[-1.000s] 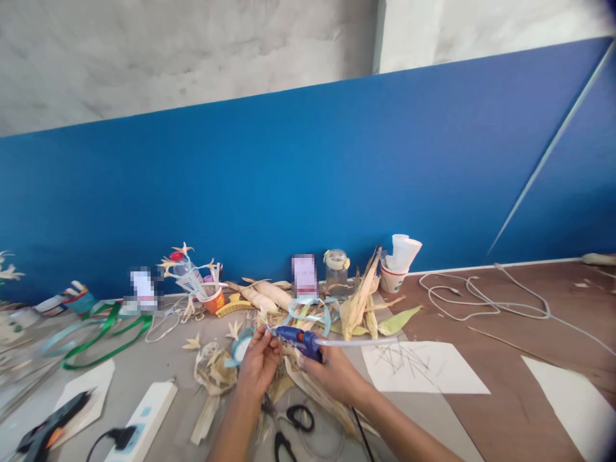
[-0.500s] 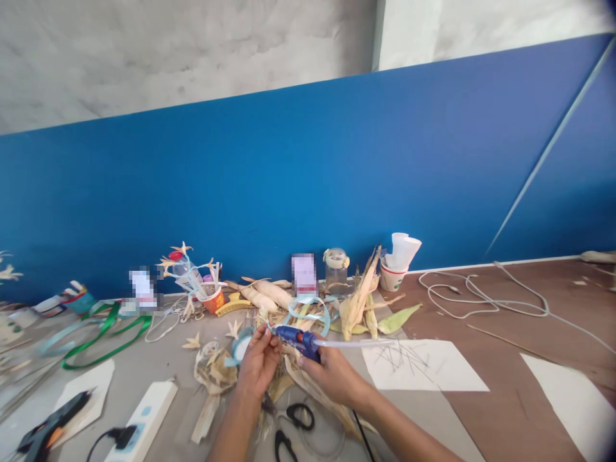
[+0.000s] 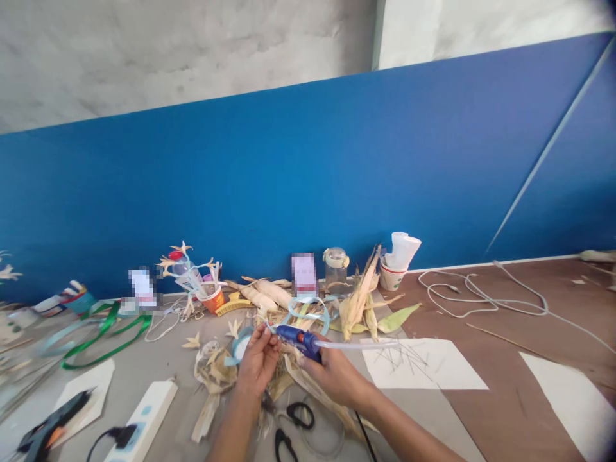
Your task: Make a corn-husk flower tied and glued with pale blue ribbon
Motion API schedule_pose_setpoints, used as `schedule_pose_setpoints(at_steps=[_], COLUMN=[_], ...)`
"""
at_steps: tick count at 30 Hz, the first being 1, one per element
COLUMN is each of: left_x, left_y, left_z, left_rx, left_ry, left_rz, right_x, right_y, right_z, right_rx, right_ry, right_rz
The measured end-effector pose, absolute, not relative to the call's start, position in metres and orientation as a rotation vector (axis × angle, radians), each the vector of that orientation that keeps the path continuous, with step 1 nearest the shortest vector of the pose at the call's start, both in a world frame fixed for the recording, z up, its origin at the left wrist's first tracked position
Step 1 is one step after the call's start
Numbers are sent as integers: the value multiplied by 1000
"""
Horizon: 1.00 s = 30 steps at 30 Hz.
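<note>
My right hand (image 3: pixel 332 372) is wrapped round a blue glue gun (image 3: pixel 296 340), its nozzle pointing left. A long translucent glue stick (image 3: pixel 356 345) sticks out of its back. At the nozzle tip, my left hand (image 3: pixel 260 359) is closed in a pinch; what lies between its fingertips is too small to make out, with a bit of light blue by it. A roll of light blue ribbon (image 3: pixel 240 346) lies just left of that hand, and loops of the ribbon (image 3: pixel 312 311) curl behind the gun. Dried corn husks (image 3: pixel 214 369) lie around and beneath both hands.
Black-handled scissors (image 3: pixel 301 416) lie below the hands. A power strip (image 3: pixel 144 417) and another glue gun (image 3: pixel 55 423) are at left. Husk flowers stand in an orange cup (image 3: pixel 212 300). Thin wires rest on white paper (image 3: pixel 462 369); a white cable (image 3: pixel 481 301) coils at right.
Both hands stay almost where they were. The glue gun and its glue stick have shifted very slightly; everything else looks the same.
</note>
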State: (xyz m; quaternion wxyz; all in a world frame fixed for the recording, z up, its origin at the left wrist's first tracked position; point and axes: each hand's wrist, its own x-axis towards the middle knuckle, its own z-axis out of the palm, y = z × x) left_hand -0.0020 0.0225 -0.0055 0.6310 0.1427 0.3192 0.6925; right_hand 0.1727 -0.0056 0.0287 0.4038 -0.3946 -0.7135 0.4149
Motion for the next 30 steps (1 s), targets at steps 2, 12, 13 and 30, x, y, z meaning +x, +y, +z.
schedule_pose_setpoints(at_steps=[2, 12, 13, 30], left_x=[-1, -1, -1, -1], left_y=[22, 24, 24, 24], left_z=[-5, -7, -7, -6], left_rx=[321, 317, 316, 295], left_ry=[747, 774, 775, 765], left_rz=[1579, 1581, 1583, 1598], right_x=[172, 170, 170, 169], right_y=[-6, -5, -6, -6], right_z=[29, 23, 23, 25], right_rx=[-983, -962, -959, -951], right_ry=[-1816, -1897, -1905, -1882], right_rz=[1029, 911, 907, 932])
